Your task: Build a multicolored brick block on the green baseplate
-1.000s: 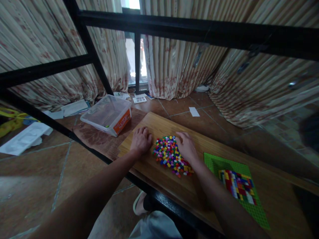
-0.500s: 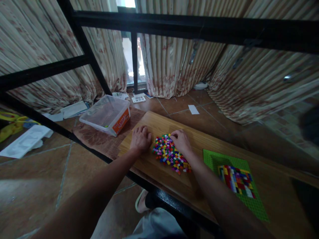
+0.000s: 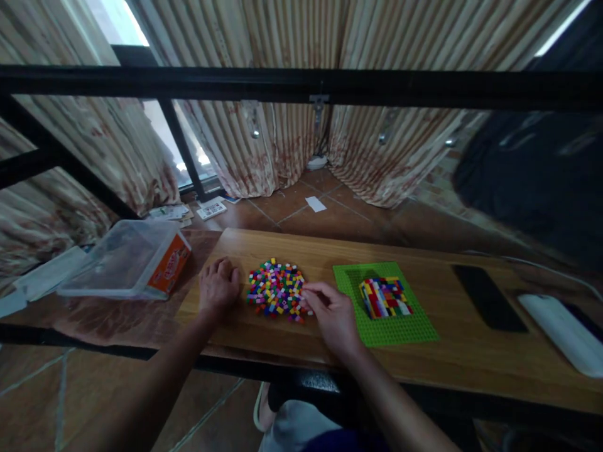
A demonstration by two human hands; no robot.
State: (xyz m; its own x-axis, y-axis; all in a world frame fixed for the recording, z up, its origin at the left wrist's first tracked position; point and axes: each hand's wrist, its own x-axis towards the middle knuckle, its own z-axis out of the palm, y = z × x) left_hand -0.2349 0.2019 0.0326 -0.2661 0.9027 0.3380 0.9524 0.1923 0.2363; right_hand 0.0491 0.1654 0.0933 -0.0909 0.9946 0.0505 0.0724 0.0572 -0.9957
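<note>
A heap of small multicoloured building bricks lies loose on the wooden tabletop. My right hand is at the heap's right edge, thumb and forefinger pinched on a small pale building brick that is mostly hidden. Left of the heap, my left hand rests on the wood with its fingers loosely bent and slightly apart, holding nothing. To the right of my right hand is a green studded baseplate, bearing a built block of mixed-colour bricks.
A clear plastic box with an orange label stands at the table's left end on a brown cloth. Further right lie a dark flat slab and a white oblong object. A black metal bar crosses above the table.
The view has swung to the right, bringing the dark slab and white object into sight. My right hand has moved from the heap's far side to its right edge. My left hand stays beside the heap.
</note>
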